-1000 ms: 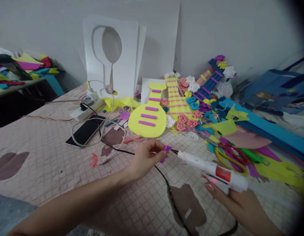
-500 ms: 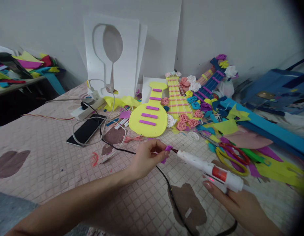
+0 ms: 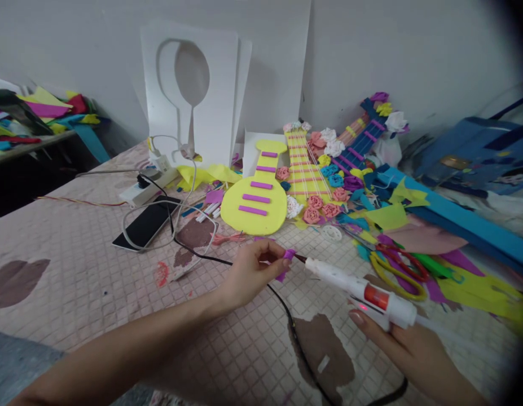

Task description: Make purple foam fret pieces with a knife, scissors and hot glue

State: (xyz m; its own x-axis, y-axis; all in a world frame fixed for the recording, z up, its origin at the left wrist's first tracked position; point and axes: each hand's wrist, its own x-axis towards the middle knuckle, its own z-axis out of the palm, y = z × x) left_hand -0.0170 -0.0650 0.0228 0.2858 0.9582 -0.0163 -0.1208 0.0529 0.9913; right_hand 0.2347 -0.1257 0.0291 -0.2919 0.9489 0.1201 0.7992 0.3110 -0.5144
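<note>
My left hand point(image 3: 255, 270) pinches a small purple paper strip point(image 3: 289, 255) over the middle of the table. In my right hand point(image 3: 409, 349) is a white glue gun point(image 3: 354, 285) with a red window and a lit red light. Its dark nozzle tip meets the purple strip or is very close to it. Just beyond the left hand lies a yellow guitar-shaped cutout point(image 3: 255, 221) with several purple bars across it. Next to that stands a yellow strung piece point(image 3: 306, 163) edged with paper roses point(image 3: 315, 202).
Red and yellow scissors point(image 3: 396, 276) lie among paper scraps on the right. A black phone point(image 3: 146, 225), a power strip point(image 3: 145, 192) and looping cables lie on the left. A black cord point(image 3: 295, 327) crosses beneath my hands. White boards point(image 3: 221, 96) lean against the wall.
The view has shifted very slightly. Both hands keep the same pose, with the strip held at the glue gun's tip.
</note>
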